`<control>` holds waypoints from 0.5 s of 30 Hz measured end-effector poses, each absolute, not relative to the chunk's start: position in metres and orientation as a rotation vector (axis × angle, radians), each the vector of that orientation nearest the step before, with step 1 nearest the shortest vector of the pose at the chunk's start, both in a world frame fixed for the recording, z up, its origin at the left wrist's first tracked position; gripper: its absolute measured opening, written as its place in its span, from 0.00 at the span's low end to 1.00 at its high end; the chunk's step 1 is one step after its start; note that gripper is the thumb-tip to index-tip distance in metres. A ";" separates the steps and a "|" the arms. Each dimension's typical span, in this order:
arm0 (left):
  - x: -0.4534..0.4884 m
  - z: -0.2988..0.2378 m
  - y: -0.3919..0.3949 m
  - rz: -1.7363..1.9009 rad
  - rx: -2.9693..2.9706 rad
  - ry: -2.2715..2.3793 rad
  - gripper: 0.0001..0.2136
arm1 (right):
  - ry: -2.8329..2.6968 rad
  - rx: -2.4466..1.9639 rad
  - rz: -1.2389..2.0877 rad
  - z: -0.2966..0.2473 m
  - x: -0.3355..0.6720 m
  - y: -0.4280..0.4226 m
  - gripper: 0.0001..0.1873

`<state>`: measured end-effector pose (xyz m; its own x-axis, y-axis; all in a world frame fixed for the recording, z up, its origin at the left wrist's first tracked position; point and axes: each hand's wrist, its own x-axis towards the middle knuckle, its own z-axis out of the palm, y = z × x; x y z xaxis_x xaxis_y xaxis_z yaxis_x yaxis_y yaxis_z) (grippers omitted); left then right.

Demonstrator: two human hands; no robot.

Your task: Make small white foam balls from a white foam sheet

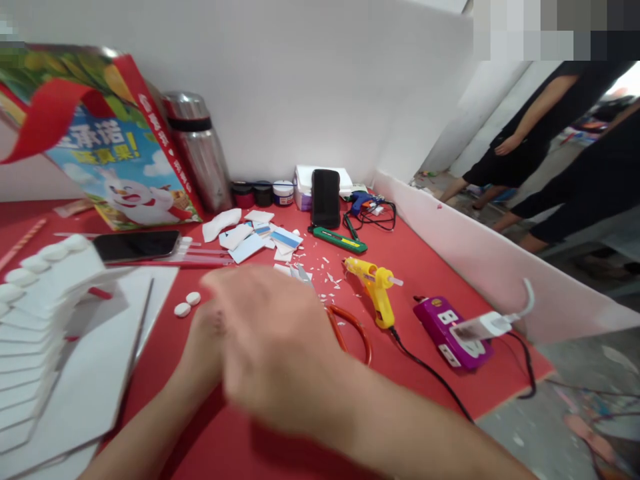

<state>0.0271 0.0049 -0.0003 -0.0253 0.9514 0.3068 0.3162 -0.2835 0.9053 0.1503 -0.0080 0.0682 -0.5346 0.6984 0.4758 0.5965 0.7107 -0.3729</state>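
Note:
My right hand (275, 340) reaches across the middle of the desk, its fingers curled closed. Motion blur hides whatever may be in it. Behind it and partly covered is my left hand (206, 330), whose fingers do not show. Two small white discs (187, 304) lie on the red desktop just left of the hands. Orange-handled scissors (367, 333) lie right beside my right hand, partly hidden by it. To the left, a fan-like row of white card pieces (25, 373) with round white pads along the top stands on a white board (95, 380).
A yellow glue gun (377, 287), a purple power strip (453, 333) and a green cutter knife (337, 239) lie right. White scraps (247, 247), phones (137, 245) (326, 200), a steel flask (200, 153) and a picture box (125, 147) stand or lie behind. People stand beyond the low partition (465, 247).

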 end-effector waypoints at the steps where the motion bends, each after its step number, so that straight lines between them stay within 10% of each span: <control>1: 0.026 0.001 0.005 1.318 1.621 1.312 0.11 | -2.197 -1.015 0.228 0.065 0.162 -0.001 0.15; 15: 0.016 0.004 0.005 1.210 1.352 1.267 0.10 | -2.052 -1.013 0.908 0.018 0.190 0.033 0.12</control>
